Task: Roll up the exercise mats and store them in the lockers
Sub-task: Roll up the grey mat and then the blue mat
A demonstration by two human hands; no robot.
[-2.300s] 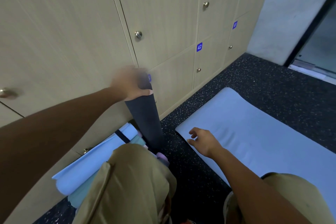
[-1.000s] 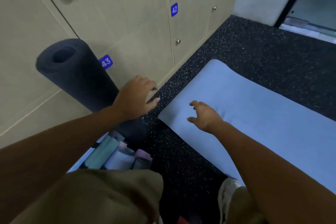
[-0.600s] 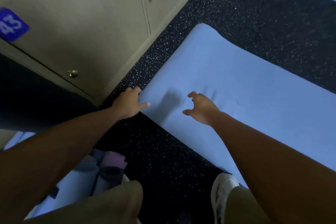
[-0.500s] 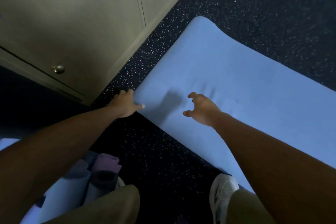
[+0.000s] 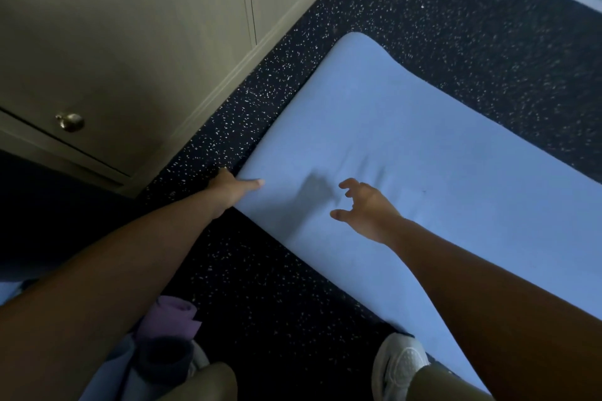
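Crouching low, rolled mats (image 5: 169, 332) bundled by the knee, white shoe (image 5: 399, 365) at the blue mat (image 5: 407, 153). Left hand (image 5: 233, 189) pinching that mat's near corner, likely to start the roll; right hand (image 5: 365, 205) hovering over it, fingers spread, holding nothing. Beyond, flat on speckled floor (image 5: 439, 26), closed lockers (image 5: 130, 26) alongside.

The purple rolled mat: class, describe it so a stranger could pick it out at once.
Start at the beige lockers and come down across the speckled floor to the bottom-left bundle of rolled mats. The purple rolled mat lies there, beside the left forearm. It alone is purple; the mats next to it are dark and pale blue.
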